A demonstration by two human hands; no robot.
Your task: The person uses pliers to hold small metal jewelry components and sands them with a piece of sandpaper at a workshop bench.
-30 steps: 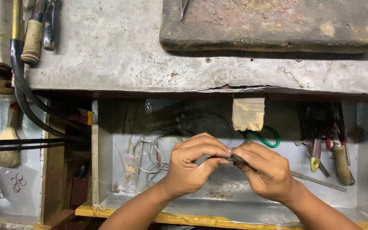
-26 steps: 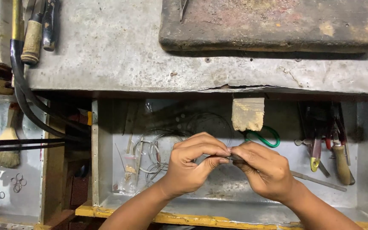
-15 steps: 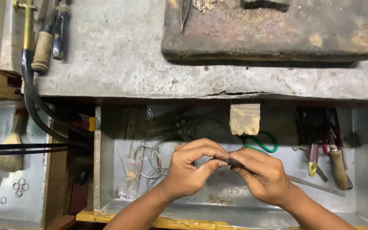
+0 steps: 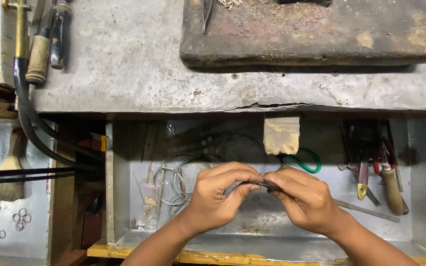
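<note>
We pinch a small dark metal piece between our left hand and right hand, fingertips of both closed on it, above the metal drawer. Near us runs the drawer's yellow front edge. Bare tray floor lies under the hands; coiled wire sits just left, pliers crowd the right wall. Farther off, green-handled scissors lie by a worn wooden peg. Beyond the cracked bench edge rests a charred block.
</note>
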